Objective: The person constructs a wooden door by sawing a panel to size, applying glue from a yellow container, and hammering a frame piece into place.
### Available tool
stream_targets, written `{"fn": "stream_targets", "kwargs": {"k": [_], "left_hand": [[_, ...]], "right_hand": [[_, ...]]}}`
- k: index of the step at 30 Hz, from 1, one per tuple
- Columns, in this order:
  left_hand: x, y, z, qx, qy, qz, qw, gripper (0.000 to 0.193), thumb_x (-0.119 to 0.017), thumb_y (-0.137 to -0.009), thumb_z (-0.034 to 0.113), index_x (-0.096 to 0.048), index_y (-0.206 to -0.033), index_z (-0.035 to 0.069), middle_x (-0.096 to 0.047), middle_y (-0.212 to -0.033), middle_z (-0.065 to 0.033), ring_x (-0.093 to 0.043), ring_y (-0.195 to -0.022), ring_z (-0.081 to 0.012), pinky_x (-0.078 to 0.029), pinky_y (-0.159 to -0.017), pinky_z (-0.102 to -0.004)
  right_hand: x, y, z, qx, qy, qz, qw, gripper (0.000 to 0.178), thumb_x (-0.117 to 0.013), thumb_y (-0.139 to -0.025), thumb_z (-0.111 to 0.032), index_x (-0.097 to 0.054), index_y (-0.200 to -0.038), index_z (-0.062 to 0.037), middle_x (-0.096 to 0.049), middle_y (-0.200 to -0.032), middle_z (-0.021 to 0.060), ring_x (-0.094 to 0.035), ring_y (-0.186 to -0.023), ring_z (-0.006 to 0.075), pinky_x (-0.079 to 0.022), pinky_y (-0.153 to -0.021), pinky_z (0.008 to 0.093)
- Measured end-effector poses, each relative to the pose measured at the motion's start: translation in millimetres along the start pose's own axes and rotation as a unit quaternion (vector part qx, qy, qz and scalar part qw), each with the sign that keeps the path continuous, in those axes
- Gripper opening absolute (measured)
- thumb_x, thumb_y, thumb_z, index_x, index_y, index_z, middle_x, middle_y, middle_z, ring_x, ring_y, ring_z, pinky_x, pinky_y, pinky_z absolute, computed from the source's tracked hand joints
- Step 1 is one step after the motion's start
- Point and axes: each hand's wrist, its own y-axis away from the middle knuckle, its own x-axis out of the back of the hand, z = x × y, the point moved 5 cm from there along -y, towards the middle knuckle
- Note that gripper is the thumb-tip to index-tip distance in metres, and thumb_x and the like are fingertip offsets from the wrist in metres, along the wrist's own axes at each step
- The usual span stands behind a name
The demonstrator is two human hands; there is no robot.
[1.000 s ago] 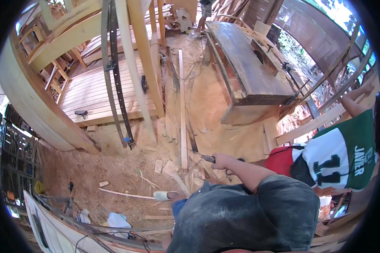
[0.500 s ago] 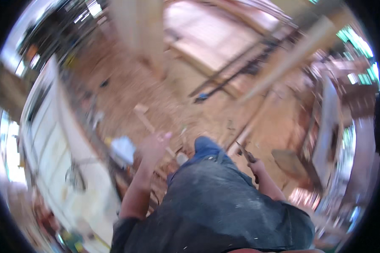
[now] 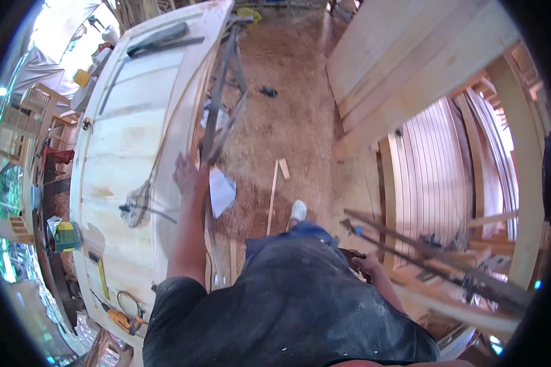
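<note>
By the right edge of the pale panel [image 3: 128, 177], left hand [image 3: 191, 177] spreads empty fingers; right hand [image 3: 368, 265] grips dark tool [image 3: 351, 253], best kept clear of legs [image 3: 314, 232].

Floor [image 3: 306, 104] gives passage between panel [image 3: 125, 137] and post [image 3: 404, 73]; metal bars [image 3: 404, 237] obstruct the right.

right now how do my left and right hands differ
The left hand is open with fingers spread; the right hand is curled round a dark tool. The left hand is over the pale panel's edge, farther forward; the right hand is beside the torso. Both are bare.
</note>
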Motion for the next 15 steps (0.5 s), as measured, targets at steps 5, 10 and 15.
{"fn": "stream_targets", "kwargs": {"k": [5, 10, 15], "left_hand": [[-33.9, -25.1, -34.4, 0.051, -0.124, -0.081, 0.988, 0.087, -0.067, -0.094, 0.055, -0.037, -0.163, 0.010, -0.032, -0.172, -0.0162, -0.035, -0.156, -0.0383, -0.033, -0.122, -0.0567], [-14.4, -71.1, 1.4, 0.114, -0.089, -0.082, 0.986, 0.074, -0.065, -0.095, 0.052, -0.056, -0.148, 0.002, -0.060, -0.150, -0.0201, -0.058, -0.136, -0.0406, -0.048, -0.111, -0.0504], [6.3, -162.7, 25.5, 0.211, 0.045, 0.023, 0.976, 0.037, -0.062, -0.098, 0.034, -0.067, -0.133, 0.021, -0.070, -0.129, -0.0109, -0.069, -0.116, -0.0328, -0.055, -0.094, -0.0492]], "right_hand": [[101.2, -66.9, -194.6, 0.244, 0.025, 0.042, 0.969, 0.025, -0.070, -0.094, -0.019, -0.074, -0.112, -0.0024, -0.061, -0.068, 0.0029, -0.055, -0.051, 0.0148, -0.046, -0.047, 0.0346], [180.6, -91.7, -374.9, 0.261, -0.093, 0.001, 0.961, 0.029, -0.072, -0.096, -0.025, -0.067, -0.114, -0.0024, -0.059, -0.070, 0.0033, -0.057, -0.051, 0.0145, -0.047, -0.045, 0.0338], [236.0, -137.7, -522.5, 0.289, -0.031, 0.060, 0.955, 0.022, -0.071, -0.098, -0.023, -0.067, -0.107, -0.0027, -0.057, -0.066, 0.0026, -0.055, -0.048, 0.0133, -0.044, -0.043, 0.0330]]}}
